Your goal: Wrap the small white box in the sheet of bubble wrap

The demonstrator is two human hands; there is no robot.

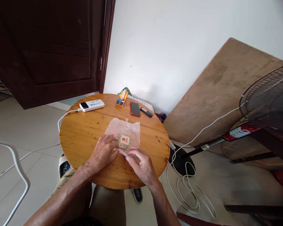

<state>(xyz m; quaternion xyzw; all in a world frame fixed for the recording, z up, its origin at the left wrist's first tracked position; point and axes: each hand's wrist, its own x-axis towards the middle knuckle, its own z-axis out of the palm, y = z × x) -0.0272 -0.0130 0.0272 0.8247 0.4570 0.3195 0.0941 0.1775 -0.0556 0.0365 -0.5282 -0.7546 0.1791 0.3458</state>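
A small cardboard box [124, 141] with a red round label stands on a sheet of clear bubble wrap [124, 129] on the round wooden table [85, 135]. My left hand [103, 153] lies on the near edge of the wrap just left of the box, fingers curled onto the sheet. My right hand [141, 163] is just right of and below the box, pinching the near edge of the bubble wrap between thumb and fingers.
At the table's far side lie a white power bank [92, 105] with a cable, an orange tape dispenser [122, 98], a red phone [135, 109] and a small black device [146, 112]. A fan [269, 100] and white cords [191, 188] are at right; a dark door behind.
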